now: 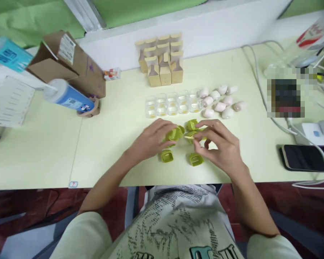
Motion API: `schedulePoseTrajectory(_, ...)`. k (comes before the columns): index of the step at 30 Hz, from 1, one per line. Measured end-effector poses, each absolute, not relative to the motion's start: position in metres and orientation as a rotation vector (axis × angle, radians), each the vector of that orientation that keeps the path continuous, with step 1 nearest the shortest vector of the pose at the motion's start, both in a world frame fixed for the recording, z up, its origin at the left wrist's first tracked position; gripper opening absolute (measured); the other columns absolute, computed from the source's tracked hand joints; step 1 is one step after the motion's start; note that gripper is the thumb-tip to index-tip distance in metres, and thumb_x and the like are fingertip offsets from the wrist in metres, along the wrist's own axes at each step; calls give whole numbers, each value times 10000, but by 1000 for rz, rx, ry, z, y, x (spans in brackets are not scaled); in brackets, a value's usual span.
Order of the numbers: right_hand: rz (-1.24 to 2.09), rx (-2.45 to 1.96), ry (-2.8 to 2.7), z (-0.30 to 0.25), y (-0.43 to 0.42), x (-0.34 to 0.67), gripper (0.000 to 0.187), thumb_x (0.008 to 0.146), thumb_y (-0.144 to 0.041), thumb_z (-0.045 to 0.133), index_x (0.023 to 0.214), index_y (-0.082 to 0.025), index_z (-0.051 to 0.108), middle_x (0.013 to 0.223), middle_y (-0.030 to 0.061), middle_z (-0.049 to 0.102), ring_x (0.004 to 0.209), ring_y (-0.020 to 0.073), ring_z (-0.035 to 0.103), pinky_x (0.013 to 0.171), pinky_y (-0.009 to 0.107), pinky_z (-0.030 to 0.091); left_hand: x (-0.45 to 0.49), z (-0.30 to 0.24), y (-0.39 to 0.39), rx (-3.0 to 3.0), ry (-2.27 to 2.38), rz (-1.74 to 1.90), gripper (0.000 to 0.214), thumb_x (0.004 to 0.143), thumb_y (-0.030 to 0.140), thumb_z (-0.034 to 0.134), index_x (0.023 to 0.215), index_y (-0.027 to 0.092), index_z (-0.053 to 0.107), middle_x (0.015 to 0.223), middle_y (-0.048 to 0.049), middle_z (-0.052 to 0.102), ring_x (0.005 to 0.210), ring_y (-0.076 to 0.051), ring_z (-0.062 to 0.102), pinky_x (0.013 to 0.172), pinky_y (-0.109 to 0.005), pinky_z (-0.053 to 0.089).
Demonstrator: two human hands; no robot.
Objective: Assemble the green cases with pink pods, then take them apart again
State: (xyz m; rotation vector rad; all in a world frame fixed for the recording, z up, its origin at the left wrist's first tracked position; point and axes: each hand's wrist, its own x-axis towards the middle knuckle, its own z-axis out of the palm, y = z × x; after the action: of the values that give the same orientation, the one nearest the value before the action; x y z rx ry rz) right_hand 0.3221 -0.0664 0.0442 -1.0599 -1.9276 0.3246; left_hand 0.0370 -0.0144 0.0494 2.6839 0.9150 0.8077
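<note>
My left hand (152,139) is curled around a green plastic piece (174,133) on the pale table (102,144). My right hand (218,145) pinches another green plastic piece (192,133) by its thin edge, just right of the first. Two more green pieces lie on the table below the hands, one (166,155) under my left fingers and one (196,159) under my right. Behind the hands is a row of clear plastic cases (172,104), with several pale pink oval parts (221,102) to their right.
Small tan cardboard boxes (162,59) are stacked at the back wall. A brown carton (70,61) and a blue-labelled cup (67,96) lie at the left, papers (9,102) further left. A black phone (305,158), cables (259,79) and devices sit at the right.
</note>
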Motion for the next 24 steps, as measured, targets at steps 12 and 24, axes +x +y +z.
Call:
schedulePoseTrajectory(12, 152, -1508, -1798, -4, -61, 408, 155, 1088, -340, 724, 1007, -261, 830, 1065, 94, 870, 659, 223, 704, 593, 403, 562, -13, 10, 16, 2150, 1450, 644, 501, 963, 603, 819, 1271, 208, 804, 1266, -106, 818, 1087, -272, 765, 1070, -470, 636)
schedulePoseTrajectory(24, 434, -905, -2057, 31, -90, 310, 159, 1117, -226, 687, 1081, -237, 841, 994, 67, 860, 888, 220, 815, 795, 379, 661, -27, 15, -80, 2655, 1129, 483, 438, 1086, 278, 721, 1523, 264, 703, 1456, -104, 797, 1461, -368, 592, 1192, -601, 577)
